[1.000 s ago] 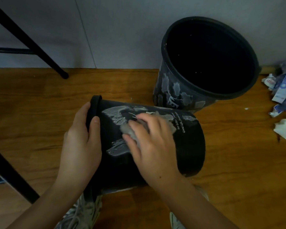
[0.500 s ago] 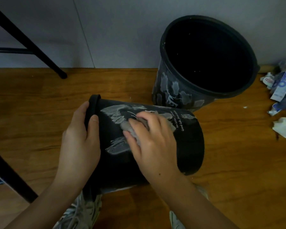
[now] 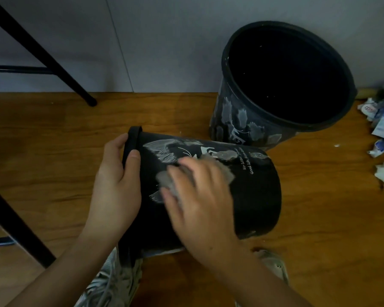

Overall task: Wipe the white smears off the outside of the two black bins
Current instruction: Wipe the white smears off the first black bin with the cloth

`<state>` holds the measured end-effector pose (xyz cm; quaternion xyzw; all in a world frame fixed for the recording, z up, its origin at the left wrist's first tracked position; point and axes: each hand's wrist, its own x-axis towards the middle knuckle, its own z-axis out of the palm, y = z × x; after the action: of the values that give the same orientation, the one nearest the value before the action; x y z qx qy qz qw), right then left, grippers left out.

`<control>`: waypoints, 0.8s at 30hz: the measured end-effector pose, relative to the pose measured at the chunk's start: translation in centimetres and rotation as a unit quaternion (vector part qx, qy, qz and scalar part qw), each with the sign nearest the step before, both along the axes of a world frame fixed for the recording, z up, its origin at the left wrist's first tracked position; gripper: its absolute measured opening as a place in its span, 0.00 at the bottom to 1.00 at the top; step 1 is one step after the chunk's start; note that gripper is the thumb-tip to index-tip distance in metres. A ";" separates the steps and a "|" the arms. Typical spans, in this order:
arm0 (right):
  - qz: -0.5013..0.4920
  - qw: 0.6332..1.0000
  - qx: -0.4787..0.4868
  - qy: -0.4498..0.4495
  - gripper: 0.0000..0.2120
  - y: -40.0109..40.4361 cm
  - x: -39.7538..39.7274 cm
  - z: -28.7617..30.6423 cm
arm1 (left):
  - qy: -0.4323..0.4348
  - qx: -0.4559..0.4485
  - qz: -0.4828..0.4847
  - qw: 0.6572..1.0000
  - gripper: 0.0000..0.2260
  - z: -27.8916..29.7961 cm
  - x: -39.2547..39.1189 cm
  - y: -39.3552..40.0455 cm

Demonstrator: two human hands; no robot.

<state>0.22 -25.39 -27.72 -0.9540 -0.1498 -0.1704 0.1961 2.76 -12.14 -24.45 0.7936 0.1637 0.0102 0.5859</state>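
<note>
Over the last second the right hand (image 3: 200, 202) has slid down and toward the person across the side of the lying bin (image 3: 253, 196), carrying the grey cloth (image 3: 166, 180) with it. The white cat print (image 3: 207, 150) and a grey smear (image 3: 226, 155) beside it (both hidden under the fingers before) now show above the hand, which is blurred with motion.

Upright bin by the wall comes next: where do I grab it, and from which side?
Probably take the upright bin by its thick rolled rim, coming from above on the near-left side. The mouth is open and tilted toward the camera, so fingers can hook inside; the wall blocks the far side.
</note>
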 end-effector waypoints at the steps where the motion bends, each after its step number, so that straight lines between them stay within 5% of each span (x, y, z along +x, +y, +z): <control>1: 0.034 0.999 -0.005 0.004 0.17 0.5 -0.6 0.0 | -0.002 0.000 -0.001 1.000 0.16 0.0 0.1 0.0; 5: 0.094 0.995 -0.020 -0.032 0.15 -0.5 -2.6 -1.0 | -0.005 -0.002 -0.006 1.000 0.15 -0.1 0.2 0.1; 24: 0.054 0.997 0.033 -0.046 0.13 1.0 -0.5 -0.5 | -0.009 -0.005 -0.032 0.999 0.17 0.0 -0.4 0.6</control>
<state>-0.32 -24.35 -28.22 -0.9288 -0.2040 -0.2078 0.2292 2.38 -11.50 -24.46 0.7952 0.1333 -0.0024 0.5916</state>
